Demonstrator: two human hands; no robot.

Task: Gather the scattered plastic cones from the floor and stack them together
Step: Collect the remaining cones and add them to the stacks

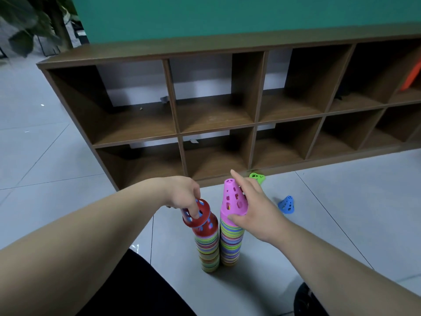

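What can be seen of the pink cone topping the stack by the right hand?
The pink cone looks like glossy plastic, with rounded holes through its sides and flat tip. It sits upright, tip up, nested as the top piece of a striped stack of cones on the grey tiled floor. The right hand has it in its grip: thumb at the lower rim, fingers round the far side.

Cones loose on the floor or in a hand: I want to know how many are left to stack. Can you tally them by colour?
Red cone, pinched by the left hand: 1
Pink cone, gripped by the right hand: 1
Green cone, on the floor: 1
Blue cone, on the floor: 1
Total: 4
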